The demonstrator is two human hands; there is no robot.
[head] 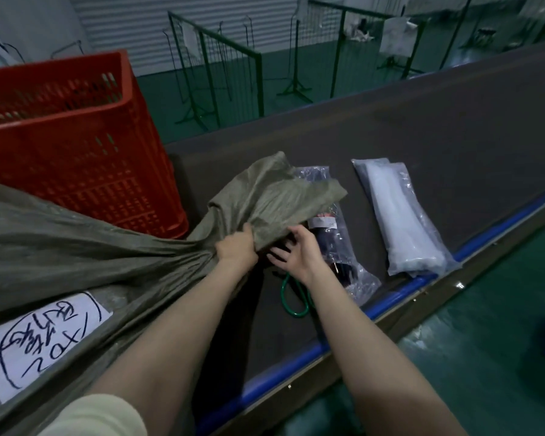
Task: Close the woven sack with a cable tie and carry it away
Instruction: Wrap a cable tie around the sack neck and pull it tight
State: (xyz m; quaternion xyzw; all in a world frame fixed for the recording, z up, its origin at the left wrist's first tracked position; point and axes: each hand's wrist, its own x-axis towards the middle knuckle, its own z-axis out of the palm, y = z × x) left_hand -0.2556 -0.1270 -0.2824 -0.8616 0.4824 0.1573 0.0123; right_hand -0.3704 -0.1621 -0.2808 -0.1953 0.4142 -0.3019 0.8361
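Observation:
A grey-green woven sack (76, 243) lies across the dark belt (422, 127), with a white handwritten label (41, 335) on its near side. My left hand (236, 247) is shut on the sack's bunched neck, and the loose mouth flap (274, 190) fans out beyond it. Just to the right, my right hand (299, 253) has its fingers spread and touches the flap's underside without holding anything. Under that hand lies a clear bag of black cable ties (337, 247). A clear bag of white cable ties (403, 215) lies further right.
A red plastic crate (76, 133) stands on the belt behind the sack. A green loop of cord (291, 297) lies by my right wrist. The belt's blue edge (390, 303) runs along the near side. Green wire racks (221, 67) stand on the green floor beyond.

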